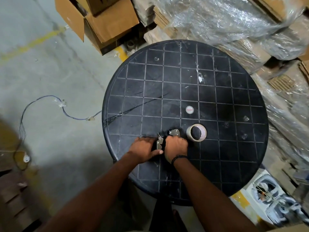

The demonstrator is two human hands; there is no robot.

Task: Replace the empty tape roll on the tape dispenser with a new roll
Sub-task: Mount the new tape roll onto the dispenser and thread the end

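From the head camera I saw both hands on the tape dispenser (167, 139) at the near edge of the round black worktop (217, 91). My left hand (145, 150) gripped its metal end; my right hand (175, 146) curled around its body. The tape roll (196, 132) lay just right of them.

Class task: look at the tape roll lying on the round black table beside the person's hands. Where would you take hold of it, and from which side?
The tape roll lies flat with its hole facing up, clear of the right hand. Probably best from above: one or two fingers inside the hole, thumb on the outer wall, pinching the near rim. The table around it is bare, so nothing blocks that approach.
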